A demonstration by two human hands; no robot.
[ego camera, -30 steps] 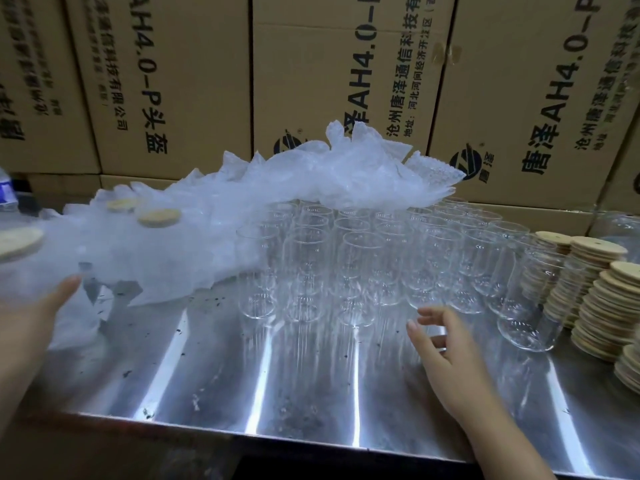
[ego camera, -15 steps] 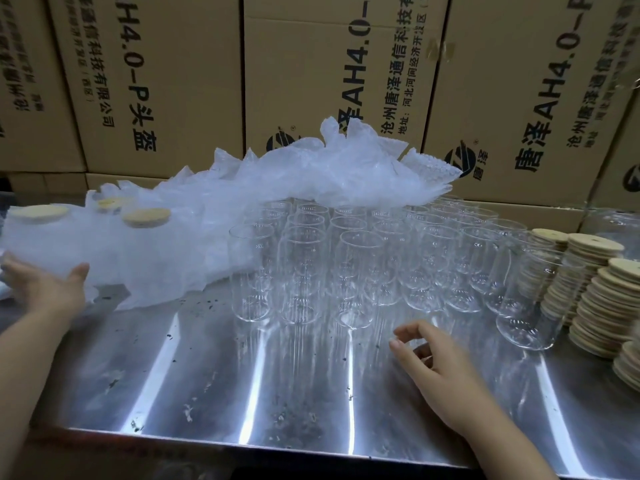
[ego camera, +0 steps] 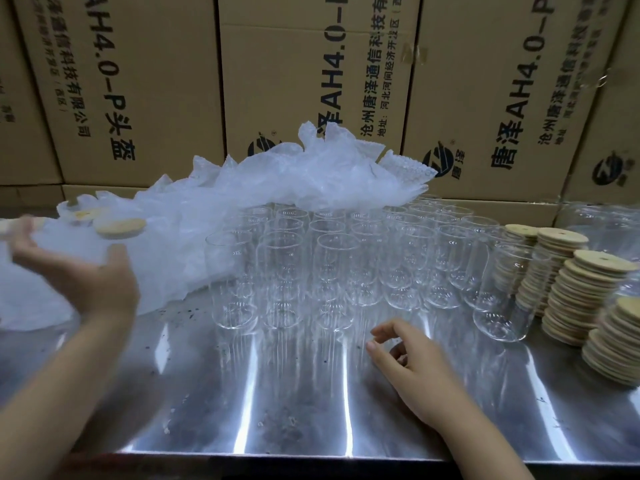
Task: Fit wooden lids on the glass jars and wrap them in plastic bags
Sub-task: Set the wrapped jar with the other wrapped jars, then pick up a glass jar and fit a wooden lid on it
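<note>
Left hand point(ego camera: 79, 275) has slid right, blurred, fingers spread against the bagged jars point(ego camera: 62, 242), lids on, at the surface point(ego camera: 277, 410) far left. Plastic bags point(ego camera: 311, 178) heap over the empty jars point(ego camera: 332, 271) mid-surface. Right hand point(ego camera: 412, 362) loosely curled, empty, just before them. Lid stacks point(ego camera: 585, 289) far right.

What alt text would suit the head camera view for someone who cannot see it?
A person's blurred left hand touches plastic-wrapped lidded jars; the right hand, holding nothing, is near rows of empty glass jars on a steel table. Stacked wooden lids stand at right.
</note>
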